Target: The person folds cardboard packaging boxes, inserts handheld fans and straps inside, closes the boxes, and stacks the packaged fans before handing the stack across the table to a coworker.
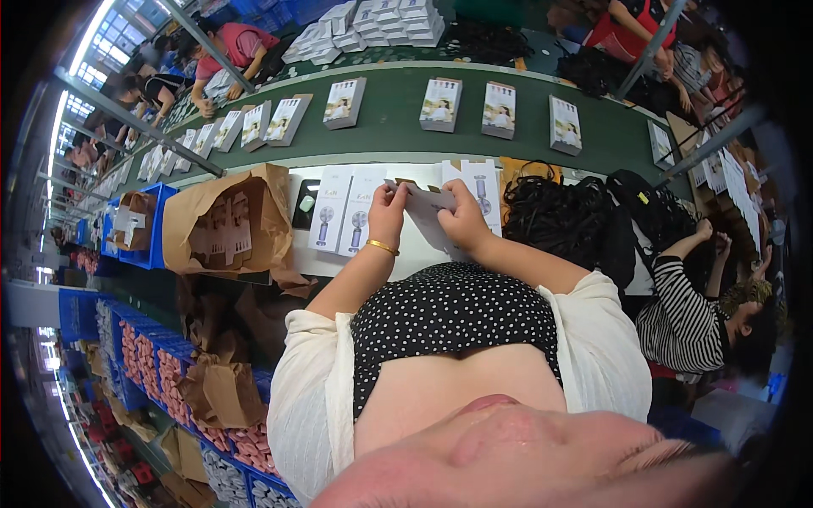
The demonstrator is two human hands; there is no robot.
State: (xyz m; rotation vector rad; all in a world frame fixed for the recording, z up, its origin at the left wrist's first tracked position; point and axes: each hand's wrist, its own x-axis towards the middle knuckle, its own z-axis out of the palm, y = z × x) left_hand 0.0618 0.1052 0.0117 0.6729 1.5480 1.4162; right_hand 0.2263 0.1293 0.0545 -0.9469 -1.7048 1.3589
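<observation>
A white carton (430, 203) with its end flaps partly raised is held over the white worktop. My left hand (388, 218), a gold bracelet at its wrist, pinches the carton's left side. At its right edge my right hand (465, 222) grips with thumb and bent fingers. Two printed white boxes, the outer one (329, 210) and the inner one (362, 212), lie side by side just left of my left hand. Another white box (483, 186) with a device picture lies beyond my right hand. The carton's inside is hidden.
An open brown paper bag (229, 222) with printed leaflets or boxes stands at left, beside a blue bin (157, 229). Black cables (550, 216) are heaped at right. Ahead runs a green conveyor (389, 110) with spaced boxes (345, 103). A person in a striped top (682, 317) works at right.
</observation>
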